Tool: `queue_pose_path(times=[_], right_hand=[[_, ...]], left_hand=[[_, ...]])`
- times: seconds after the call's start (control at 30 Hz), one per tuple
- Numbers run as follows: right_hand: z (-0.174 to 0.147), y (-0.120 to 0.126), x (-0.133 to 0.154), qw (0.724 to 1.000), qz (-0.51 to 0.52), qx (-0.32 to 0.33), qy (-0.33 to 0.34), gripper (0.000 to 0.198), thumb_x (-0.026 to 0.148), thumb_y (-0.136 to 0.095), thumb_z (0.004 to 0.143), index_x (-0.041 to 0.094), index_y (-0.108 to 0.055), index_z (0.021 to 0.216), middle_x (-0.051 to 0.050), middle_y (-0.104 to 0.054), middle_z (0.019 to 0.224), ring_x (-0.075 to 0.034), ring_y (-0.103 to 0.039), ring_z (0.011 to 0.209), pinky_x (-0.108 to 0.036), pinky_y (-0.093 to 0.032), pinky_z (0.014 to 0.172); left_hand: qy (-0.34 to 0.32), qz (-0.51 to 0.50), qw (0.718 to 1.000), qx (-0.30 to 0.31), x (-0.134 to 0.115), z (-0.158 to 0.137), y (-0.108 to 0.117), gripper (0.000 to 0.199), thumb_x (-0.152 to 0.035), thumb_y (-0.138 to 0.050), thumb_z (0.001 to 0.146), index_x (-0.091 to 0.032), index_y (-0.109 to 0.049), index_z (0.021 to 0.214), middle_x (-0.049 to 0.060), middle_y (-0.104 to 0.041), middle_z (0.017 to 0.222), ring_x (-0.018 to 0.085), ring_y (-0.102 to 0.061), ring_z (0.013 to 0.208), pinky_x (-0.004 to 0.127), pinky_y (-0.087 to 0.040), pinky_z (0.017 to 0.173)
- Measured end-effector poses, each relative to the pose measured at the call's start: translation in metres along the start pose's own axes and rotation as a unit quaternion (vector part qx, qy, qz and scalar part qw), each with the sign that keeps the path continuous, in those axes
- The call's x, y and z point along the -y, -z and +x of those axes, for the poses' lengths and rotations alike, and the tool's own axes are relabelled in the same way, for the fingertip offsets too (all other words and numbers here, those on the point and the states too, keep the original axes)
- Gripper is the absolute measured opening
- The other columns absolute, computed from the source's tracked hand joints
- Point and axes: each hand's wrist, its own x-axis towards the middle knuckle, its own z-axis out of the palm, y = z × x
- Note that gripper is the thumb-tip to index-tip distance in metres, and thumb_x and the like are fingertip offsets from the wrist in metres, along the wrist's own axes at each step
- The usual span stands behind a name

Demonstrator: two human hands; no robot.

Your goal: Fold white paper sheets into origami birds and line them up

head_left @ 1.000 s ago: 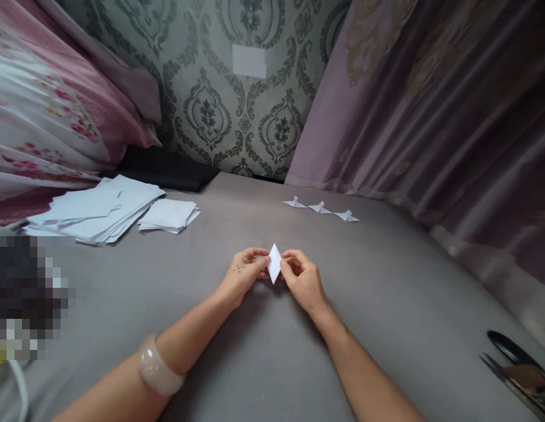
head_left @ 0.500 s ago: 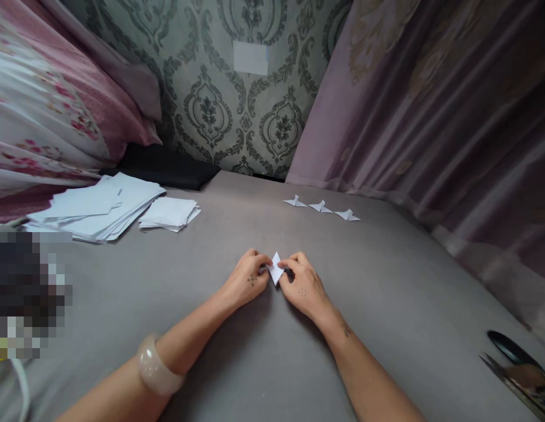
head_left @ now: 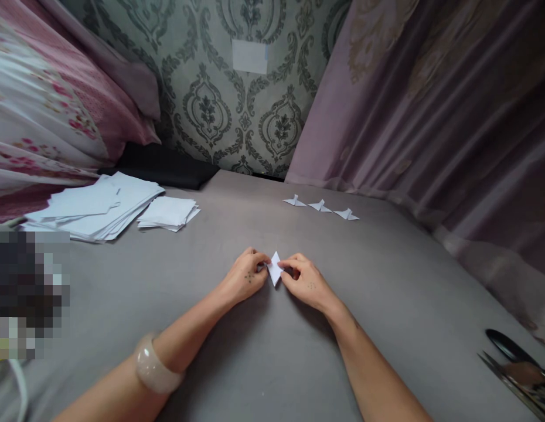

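A small piece of folded white paper [head_left: 275,270], diamond-shaped from here, is held between my two hands just above or on the grey surface. My left hand [head_left: 249,274] pinches its left edge between thumb and fingers. On the right edge, the thumb and index finger of my right hand [head_left: 308,282] are closed on it. The fingers beneath and behind the paper are partly hidden. Beyond my hands, three folded white paper figures [head_left: 320,206] with spread, wing-like points stand in a row.
At the left lie a stack of larger white sheets [head_left: 96,205] and a pile of small paper squares [head_left: 167,213]. Behind them is a flat black object [head_left: 162,167]. Scissors or similar pointed tools [head_left: 507,375] lie at the lower right. Curtains [head_left: 387,117] hang along the right side.
My right hand has turned slightly and shifted a little to the right, still pinching the paper. My left hand and the paper have hardly moved.
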Motion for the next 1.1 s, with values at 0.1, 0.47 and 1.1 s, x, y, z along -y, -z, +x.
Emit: queue_pose_path(times=[0.1,0.47,1.1], right_hand=[[-0.002,0.001,0.001,1.000,-0.004,0.010,0.014,0.029,0.020,-0.057,0.076,0.020,-0.068,0.102,-0.003,-0.059,0.093,-0.010,-0.053,0.071,-0.025,-0.043,0.069],[0.002,-0.001,-0.003,1.000,0.000,-0.007,0.026,0.023,0.026,-0.050,0.086,0.023,-0.071,0.095,-0.003,-0.061,0.089,-0.012,-0.056,0.073,-0.025,-0.043,0.071],[0.010,-0.010,-0.005,0.994,-0.078,-0.075,-0.020,0.018,0.032,-0.055,0.085,0.019,-0.066,0.079,-0.004,-0.063,0.079,-0.015,-0.058,0.074,-0.026,-0.041,0.070]], left_hand=[[0.008,-0.002,1.000,0.005,-0.001,0.000,0.001,0.026,-0.013,-0.051,0.076,-0.017,-0.069,0.094,0.006,-0.055,0.087,0.014,-0.055,0.073,0.027,-0.044,0.073],[-0.009,-0.003,1.000,-0.011,0.003,0.001,-0.001,0.028,-0.012,-0.050,0.075,-0.018,-0.069,0.095,0.004,-0.055,0.083,0.013,-0.054,0.071,0.025,-0.043,0.070],[0.013,0.042,0.998,-0.039,0.004,0.008,-0.009,0.016,-0.023,-0.053,0.079,-0.016,-0.066,0.076,0.005,-0.056,0.079,0.015,-0.054,0.070,0.028,-0.042,0.067]])
